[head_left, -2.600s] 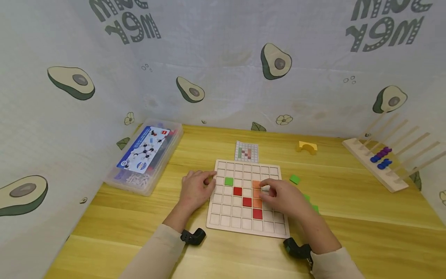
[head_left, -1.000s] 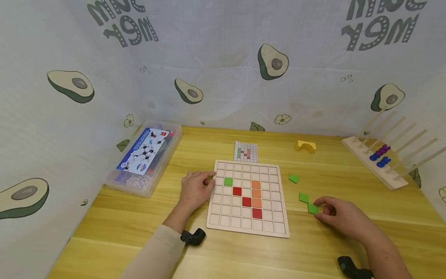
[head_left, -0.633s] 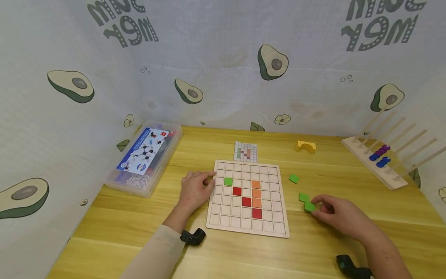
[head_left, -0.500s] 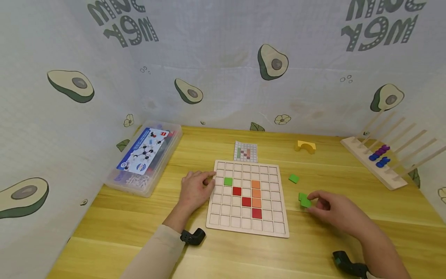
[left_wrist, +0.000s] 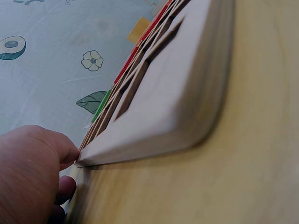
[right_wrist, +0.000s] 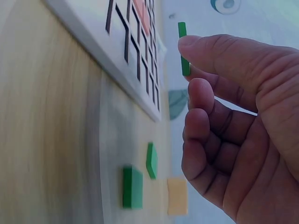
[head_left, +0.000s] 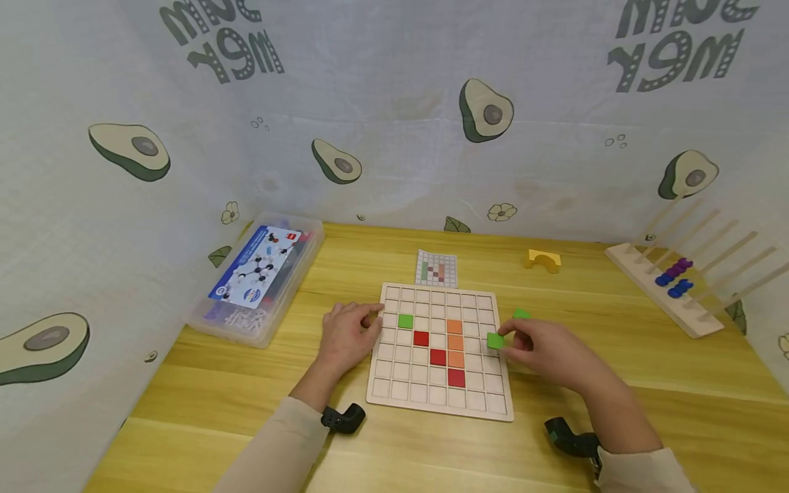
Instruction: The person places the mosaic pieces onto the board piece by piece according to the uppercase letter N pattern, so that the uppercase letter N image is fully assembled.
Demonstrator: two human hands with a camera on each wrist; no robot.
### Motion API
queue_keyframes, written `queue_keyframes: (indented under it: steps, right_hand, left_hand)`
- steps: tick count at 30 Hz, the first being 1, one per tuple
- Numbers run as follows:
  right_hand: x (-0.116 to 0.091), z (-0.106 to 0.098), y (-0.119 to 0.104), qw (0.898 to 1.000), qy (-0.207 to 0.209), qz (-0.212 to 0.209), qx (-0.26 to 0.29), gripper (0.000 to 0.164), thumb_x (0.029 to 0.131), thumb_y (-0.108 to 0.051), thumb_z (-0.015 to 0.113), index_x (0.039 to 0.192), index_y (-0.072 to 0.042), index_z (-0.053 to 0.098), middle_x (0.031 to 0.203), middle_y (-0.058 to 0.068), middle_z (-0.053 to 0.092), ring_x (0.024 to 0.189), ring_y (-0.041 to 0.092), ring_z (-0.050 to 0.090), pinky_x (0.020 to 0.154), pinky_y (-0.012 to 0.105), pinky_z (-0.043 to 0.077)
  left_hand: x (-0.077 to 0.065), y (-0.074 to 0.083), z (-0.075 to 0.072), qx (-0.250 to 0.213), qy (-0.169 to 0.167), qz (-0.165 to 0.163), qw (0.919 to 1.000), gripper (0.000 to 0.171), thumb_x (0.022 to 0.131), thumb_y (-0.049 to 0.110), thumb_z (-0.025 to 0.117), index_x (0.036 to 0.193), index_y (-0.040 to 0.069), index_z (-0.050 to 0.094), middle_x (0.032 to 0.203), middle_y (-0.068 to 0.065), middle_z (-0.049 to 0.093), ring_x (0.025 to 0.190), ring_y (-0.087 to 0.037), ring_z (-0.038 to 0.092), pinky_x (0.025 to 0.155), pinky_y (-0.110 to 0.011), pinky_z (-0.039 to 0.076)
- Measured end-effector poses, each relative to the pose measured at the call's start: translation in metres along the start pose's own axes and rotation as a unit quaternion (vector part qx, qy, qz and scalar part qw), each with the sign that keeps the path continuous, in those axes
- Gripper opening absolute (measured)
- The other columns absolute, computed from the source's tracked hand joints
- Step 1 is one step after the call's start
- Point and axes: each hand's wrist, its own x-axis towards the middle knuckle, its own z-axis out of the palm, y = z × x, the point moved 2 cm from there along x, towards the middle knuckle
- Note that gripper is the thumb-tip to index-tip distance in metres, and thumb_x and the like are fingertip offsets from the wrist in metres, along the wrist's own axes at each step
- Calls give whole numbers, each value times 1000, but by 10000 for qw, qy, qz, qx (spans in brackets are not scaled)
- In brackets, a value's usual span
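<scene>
A square wooden grid board point(head_left: 394, 392) lies on the table, with one green tile point(head_left: 405, 321), several red tiles point(head_left: 421, 338) and a column of orange tiles point(head_left: 455, 342) in its cells. My right hand point(head_left: 548, 349) pinches another green tile point(right_wrist: 183, 49) between thumb and index finger, above the board's right edge. Its other fingers are curled, as the right wrist view shows. My left hand point(head_left: 348, 335) touches the board's left edge with fingertips; in the left wrist view the left hand point(left_wrist: 35, 168) meets the board's rim point(left_wrist: 126, 147).
Two loose green tiles point(right_wrist: 132, 186) lie right of the board. A printed pattern card point(head_left: 436, 268) sits behind it. Further back are a yellow arch block point(head_left: 543, 259), a wooden peg rack point(head_left: 666, 291) with beads at right, and a clear plastic case point(head_left: 255, 277) at left.
My right hand moved from the orange tiles to the loose green tiles on the right, picked one up and carried it left to the board's right edge. My left hand has stayed in place.
</scene>
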Motion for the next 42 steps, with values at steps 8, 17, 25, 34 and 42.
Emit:
queue_keyframes:
  steps: [8, 17, 25, 34, 42]
  right_hand:
    - [19, 13, -14, 9996, -211, -7, 165, 23, 91, -26, 76, 107, -12, 70, 75, -3, 54, 68, 12, 47, 60, 25, 38]
    - [33, 25, -34, 9985, -384, -155, 364, 18, 92, -23, 74, 107, -14, 70, 74, -3, 54, 67, 12, 48, 59, 25, 39]
    - [44, 36, -53, 9977, -397, -503, 218, 17, 90, -24, 75, 105, -15, 70, 72, -6, 53, 69, 10, 47, 64, 26, 38]
    - [56, 48, -74, 9959, -570, -527, 457, 19, 90, -23, 76, 107, -14, 71, 71, -5, 54, 61, 10, 49, 58, 26, 39]
    - [67, 55, -86, 9969, -448, -527, 386, 19, 90, -24, 77, 107, -16, 71, 71, -5, 56, 60, 10, 49, 59, 26, 40]
  left_hand:
    - [1, 0, 0, 6, -15, -2, 10000, 27, 96, 28, 67, 121, 25, 77, 76, 9, 62, 79, -16, 47, 79, -35, 31]
    - [2, 0, 0, 21, -41, -39, 10000, 28, 96, 28, 66, 121, 25, 77, 76, 9, 61, 79, -15, 47, 78, -34, 30]
    - [2, 1, -1, 21, -8, -45, 10000, 28, 95, 27, 67, 122, 24, 77, 76, 8, 63, 80, -17, 48, 77, -34, 30]
    - [2, -1, -1, 54, 3, -31, 10000, 28, 95, 28, 67, 121, 25, 77, 76, 8, 62, 80, -16, 48, 76, -33, 29]
    - [2, -1, -1, 61, -30, -51, 10000, 28, 95, 28, 67, 122, 25, 77, 74, 9, 59, 79, -16, 47, 76, -33, 29]
